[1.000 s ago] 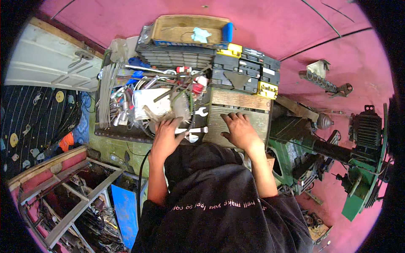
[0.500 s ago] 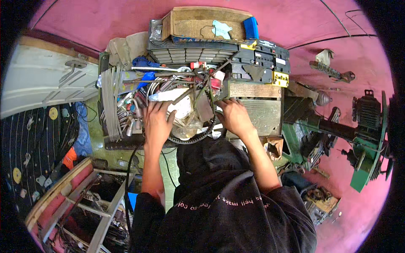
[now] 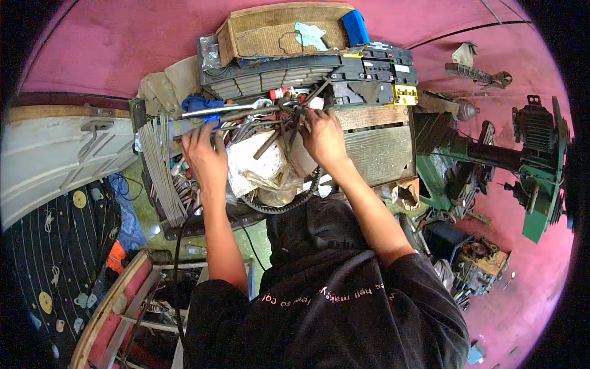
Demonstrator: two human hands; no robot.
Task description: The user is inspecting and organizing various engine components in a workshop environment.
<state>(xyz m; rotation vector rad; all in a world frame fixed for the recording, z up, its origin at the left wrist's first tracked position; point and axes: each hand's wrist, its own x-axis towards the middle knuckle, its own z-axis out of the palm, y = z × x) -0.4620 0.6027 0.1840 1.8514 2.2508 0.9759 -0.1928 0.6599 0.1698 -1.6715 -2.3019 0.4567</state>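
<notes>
A cluttered heap of tools and parts lies in front of me. At its left side, the fingers of my left hand (image 3: 206, 157) curl over a thin brown rod (image 3: 177, 139), thumb a little apart. My right hand (image 3: 324, 140) reaches to the back middle of the heap, fingers bent in among dark metal strips (image 3: 318, 91); its fingertips are partly hidden. Between the hands lie a white sheet (image 3: 246, 160), a short dark bar (image 3: 267, 145) and a crumpled clear plastic bag (image 3: 278, 194). A black toothed belt (image 3: 289, 206) curves around the near edge. Behind my left hand rests a chrome wrench (image 3: 227, 109).
A bundle of grey welding rods (image 3: 158, 172) lies left. Behind stand an open cardboard box (image 3: 264, 27) and black batteries (image 3: 375, 71). A slatted wooden board (image 3: 378, 157) is at right, a green drill press (image 3: 538, 178) beyond it. A metal ladder (image 3: 144, 320) lies lower left.
Both hands have moved farther back over the heap. My left hand has also moved left, onto the rod; my right hand has gone from the belt's right side to the metal strips.
</notes>
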